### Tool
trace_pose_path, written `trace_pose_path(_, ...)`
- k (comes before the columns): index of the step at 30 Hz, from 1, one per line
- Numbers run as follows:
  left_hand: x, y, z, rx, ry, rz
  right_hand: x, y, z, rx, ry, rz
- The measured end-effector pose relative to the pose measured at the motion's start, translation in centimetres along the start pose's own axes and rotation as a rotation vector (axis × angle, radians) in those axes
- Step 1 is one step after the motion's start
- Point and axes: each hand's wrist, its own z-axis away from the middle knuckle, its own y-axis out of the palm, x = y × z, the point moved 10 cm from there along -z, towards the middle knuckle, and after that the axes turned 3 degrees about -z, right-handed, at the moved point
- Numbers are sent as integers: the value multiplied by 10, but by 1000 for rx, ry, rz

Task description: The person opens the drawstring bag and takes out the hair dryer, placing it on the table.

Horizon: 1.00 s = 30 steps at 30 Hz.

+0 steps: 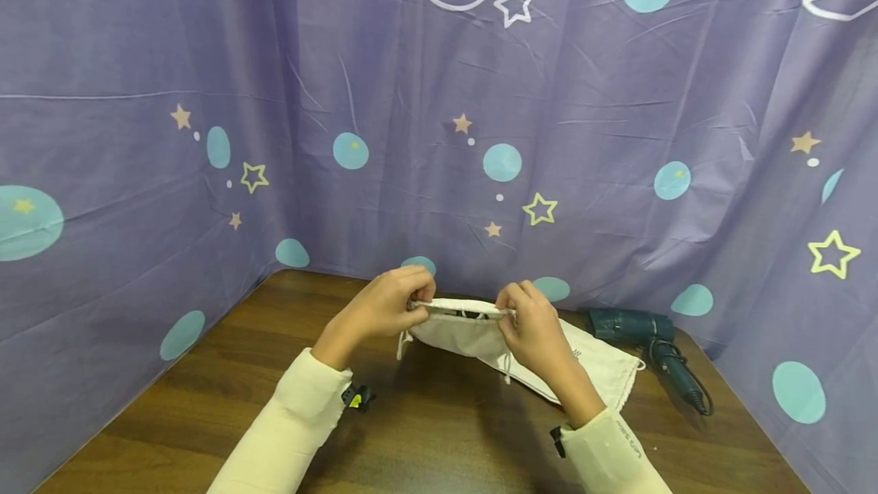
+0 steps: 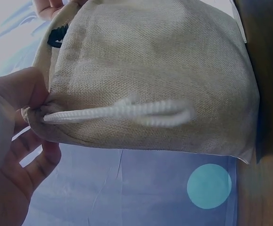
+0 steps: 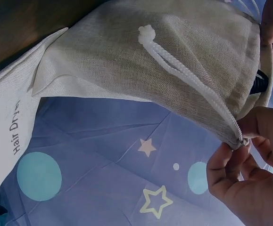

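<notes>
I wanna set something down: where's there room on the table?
Bare table: between left sleeve and right sleeve, in front of the bag; also between left sleeve and left curtain. Crowded: back right, with bag and dryer.

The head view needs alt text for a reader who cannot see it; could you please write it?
A person's left grip and right grip hold the mouth of a pale cloth drawstring bag open over a wooden table, with something dark inside. To its right lie a white bag and a dark green hair dryer, before a starry purple curtain.
</notes>
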Motion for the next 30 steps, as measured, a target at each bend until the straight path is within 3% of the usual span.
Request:
trace_pose_path(11, 8, 3, 3, 75, -47, 91, 1, 0, 2, 67, -14, -5)
trace_pose_path(19, 10, -5, 4, 55, -16, 195, -4, -2, 2, 69, 13, -26)
trace_pose_path(30, 9, -5, 5, 68, -15, 221, -7, -4, 2, 68, 14, -42)
